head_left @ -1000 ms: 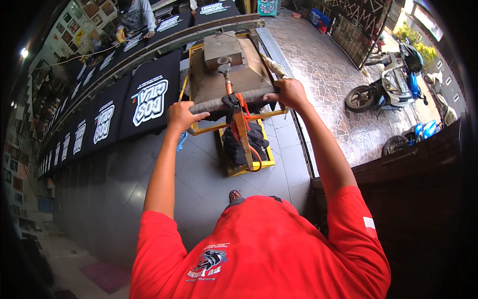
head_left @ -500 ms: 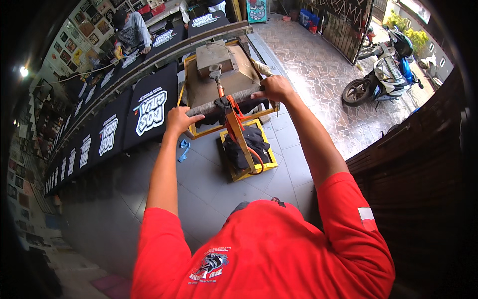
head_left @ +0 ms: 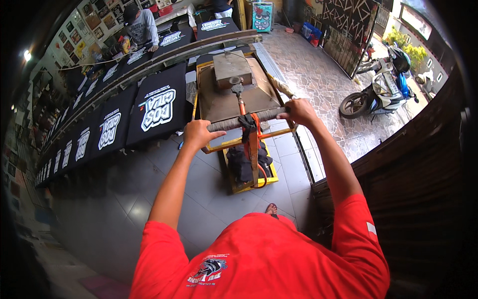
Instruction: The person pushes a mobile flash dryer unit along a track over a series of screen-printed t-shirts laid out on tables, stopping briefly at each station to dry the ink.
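Note:
A grey wrapped handlebar (head_left: pixel 269 115) crosses in front of me, with my left hand (head_left: pixel 197 133) closed round its left end and my right hand (head_left: pixel 300 111) round its right end. The bar belongs to a wheeled-looking yellow frame (head_left: pixel 214 148) that carries a large tapered brown metal hood (head_left: pixel 244 95) with a box on top (head_left: pixel 231 69). An orange hose (head_left: pixel 262 169) runs down the upright post below the bar. Dark cloth (head_left: pixel 240 167) lies in the frame's low yellow base. The hood's underside is hidden.
Black printed T-shirts (head_left: pixel 158 107) lie on a long row of boards at the left. Behind a rail (head_left: pixel 149 62), a person in grey (head_left: pixel 142 27) leans over more shirts. A motorbike (head_left: pixel 381 89) stands on the stone paving at right, beyond a dark wooden wall (head_left: pixel 398 189).
The handlebar and hood have moved rightward and closer to me, with both hands still on the bar. My foot has come into view below, and the blue scrap on the floor is now mostly covered.

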`<state>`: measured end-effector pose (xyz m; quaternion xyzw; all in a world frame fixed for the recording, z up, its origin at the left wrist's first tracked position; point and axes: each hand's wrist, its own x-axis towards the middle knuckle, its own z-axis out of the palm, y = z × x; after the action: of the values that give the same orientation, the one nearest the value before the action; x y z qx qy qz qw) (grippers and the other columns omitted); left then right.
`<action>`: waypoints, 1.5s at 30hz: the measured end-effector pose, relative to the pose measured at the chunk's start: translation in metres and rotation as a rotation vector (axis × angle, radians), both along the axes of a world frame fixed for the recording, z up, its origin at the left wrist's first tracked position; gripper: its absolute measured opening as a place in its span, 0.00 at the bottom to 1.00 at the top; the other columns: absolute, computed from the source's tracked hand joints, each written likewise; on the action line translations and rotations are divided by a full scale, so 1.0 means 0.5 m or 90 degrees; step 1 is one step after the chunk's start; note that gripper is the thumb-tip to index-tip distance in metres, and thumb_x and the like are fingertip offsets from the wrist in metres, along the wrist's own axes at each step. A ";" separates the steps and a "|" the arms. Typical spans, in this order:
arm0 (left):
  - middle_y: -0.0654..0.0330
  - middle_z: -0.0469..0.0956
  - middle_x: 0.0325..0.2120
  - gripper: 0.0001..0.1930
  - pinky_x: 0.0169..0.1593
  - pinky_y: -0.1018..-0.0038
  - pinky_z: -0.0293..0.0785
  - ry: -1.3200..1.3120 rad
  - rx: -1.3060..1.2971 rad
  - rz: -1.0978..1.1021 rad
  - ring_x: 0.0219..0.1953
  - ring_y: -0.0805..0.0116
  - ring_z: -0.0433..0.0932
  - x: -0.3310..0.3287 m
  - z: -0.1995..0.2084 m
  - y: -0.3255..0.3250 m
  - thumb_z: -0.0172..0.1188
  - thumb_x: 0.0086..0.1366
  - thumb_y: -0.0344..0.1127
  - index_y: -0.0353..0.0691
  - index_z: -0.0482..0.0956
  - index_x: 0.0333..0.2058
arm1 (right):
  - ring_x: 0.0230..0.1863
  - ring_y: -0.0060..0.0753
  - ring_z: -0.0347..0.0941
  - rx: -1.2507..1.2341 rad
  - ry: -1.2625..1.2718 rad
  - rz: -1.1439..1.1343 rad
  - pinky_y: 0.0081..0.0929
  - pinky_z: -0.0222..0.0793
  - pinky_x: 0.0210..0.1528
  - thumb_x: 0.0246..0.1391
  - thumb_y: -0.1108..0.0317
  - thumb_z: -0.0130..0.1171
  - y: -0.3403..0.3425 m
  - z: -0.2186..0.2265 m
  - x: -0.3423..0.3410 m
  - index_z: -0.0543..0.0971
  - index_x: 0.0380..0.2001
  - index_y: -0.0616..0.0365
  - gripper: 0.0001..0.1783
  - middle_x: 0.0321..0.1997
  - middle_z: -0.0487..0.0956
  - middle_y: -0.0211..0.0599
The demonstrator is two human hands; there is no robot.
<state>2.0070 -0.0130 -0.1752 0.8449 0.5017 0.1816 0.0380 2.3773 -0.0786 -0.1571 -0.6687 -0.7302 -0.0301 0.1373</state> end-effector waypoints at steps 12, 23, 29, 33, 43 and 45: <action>0.52 0.78 0.17 0.37 0.29 0.60 0.75 -0.045 0.019 -0.077 0.23 0.51 0.80 -0.044 -0.043 -0.154 0.69 0.39 0.74 0.38 0.79 0.18 | 0.27 0.48 0.78 0.064 -0.039 -0.004 0.42 0.72 0.37 0.33 0.36 0.70 -0.213 -0.032 -0.047 0.77 0.15 0.55 0.31 0.18 0.78 0.38; 0.55 0.79 0.18 0.37 0.28 0.62 0.76 -0.043 0.055 -0.072 0.24 0.54 0.81 -0.045 -0.053 -0.162 0.66 0.40 0.76 0.40 0.81 0.20 | 0.28 0.49 0.76 0.120 -0.019 -0.008 0.43 0.71 0.39 0.29 0.44 0.74 -0.217 -0.047 -0.059 0.75 0.16 0.57 0.28 0.21 0.77 0.40; 0.53 0.79 0.19 0.37 0.30 0.60 0.76 -0.078 0.058 -0.075 0.24 0.52 0.81 -0.030 -0.063 -0.161 0.66 0.40 0.76 0.39 0.80 0.19 | 0.28 0.52 0.74 0.106 0.026 0.014 0.42 0.67 0.32 0.25 0.54 0.79 -0.196 -0.065 -0.015 0.76 0.22 0.64 0.28 0.22 0.75 0.44; 0.53 0.79 0.19 0.37 0.30 0.60 0.76 -0.096 0.070 -0.060 0.25 0.52 0.81 -0.007 -0.076 -0.161 0.67 0.40 0.75 0.39 0.80 0.19 | 0.28 0.53 0.73 0.095 0.028 0.022 0.43 0.67 0.32 0.27 0.51 0.78 -0.171 -0.061 0.006 0.74 0.21 0.64 0.29 0.21 0.74 0.45; 0.52 0.80 0.19 0.36 0.31 0.60 0.77 -0.067 0.041 -0.036 0.24 0.51 0.81 -0.032 -0.045 -0.146 0.69 0.39 0.73 0.38 0.82 0.21 | 0.26 0.53 0.75 0.084 0.039 0.049 0.45 0.69 0.32 0.31 0.45 0.76 -0.144 -0.043 -0.029 0.75 0.18 0.60 0.29 0.19 0.75 0.45; 0.50 0.79 0.17 0.36 0.29 0.60 0.77 -0.071 0.065 -0.033 0.22 0.50 0.81 -0.049 -0.056 -0.149 0.71 0.37 0.72 0.37 0.81 0.19 | 0.31 0.51 0.78 0.043 0.016 0.029 0.46 0.73 0.38 0.34 0.40 0.74 -0.147 -0.042 -0.040 0.77 0.20 0.58 0.30 0.22 0.78 0.43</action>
<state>1.9824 -0.0874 -0.2034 0.8469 0.4673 0.2523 0.0274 2.3574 -0.1521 -0.1782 -0.6470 -0.7421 -0.0430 0.1697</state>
